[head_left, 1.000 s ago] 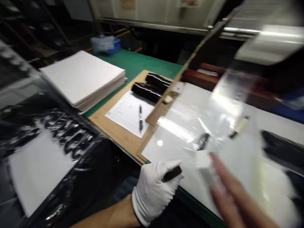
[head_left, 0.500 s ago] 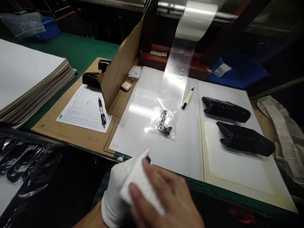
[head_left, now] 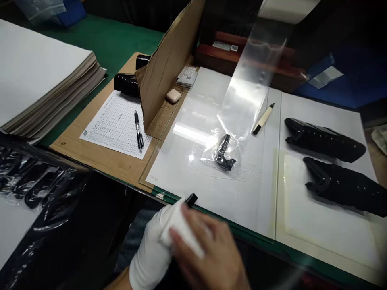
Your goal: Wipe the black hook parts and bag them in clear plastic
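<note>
My left hand, in a white glove, is closed around a black part; only its squared end pokes out past the fingers at the table's front edge. Pressed over that part is a folded white cloth, which my bare right hand pinches between thumb and fingers. The right hand is blurred. Beyond the hands, a black fitting lies inside clear plastic film on the white work surface. Two long black shells with rows of small holes rest at the right.
A craft knife lies beside the clear film strip. An upright cardboard divider stands left of the work surface. Further left are a printed form, a pen and a thick paper stack. Blue bins stand behind.
The view has shifted, so the table things sit further right. Both hands stay together over the black part, and more of its end shows past the cloth.
</note>
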